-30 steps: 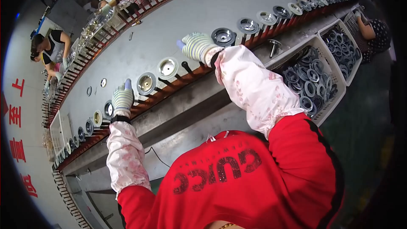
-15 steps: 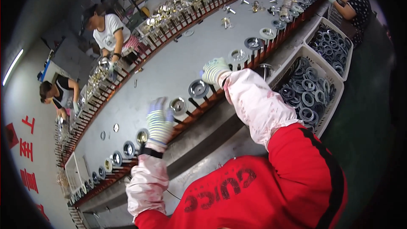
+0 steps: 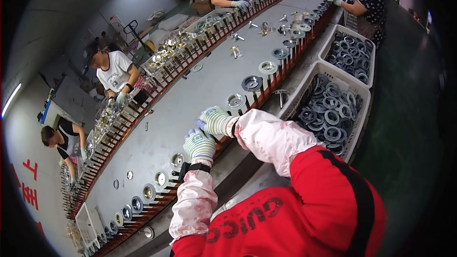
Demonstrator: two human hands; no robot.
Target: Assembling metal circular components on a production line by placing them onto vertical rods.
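My left hand, in a striped knit glove, is at the conveyor's near edge with its fingers bent downward. Right above it sits my right hand, gloved alike, its fingers curled and nearly touching the left ones. Whatever the two hold is hidden under the gloves. A silver round metal part lies just left of my left hand. Beyond my right hand sit another silver round part and a dark-ringed round part, in the row along the edge.
The grey curved conveyor has upright dark pegs along both edges. Two white crates of grey rings stand at the right. Loose stemmed metal parts lie on the conveyor. Several co-workers work along the far side, another person at the far right.
My hands, apart before, are now close together. In the picture, my left hand has moved right and my right hand left and down. The view has shifted too.
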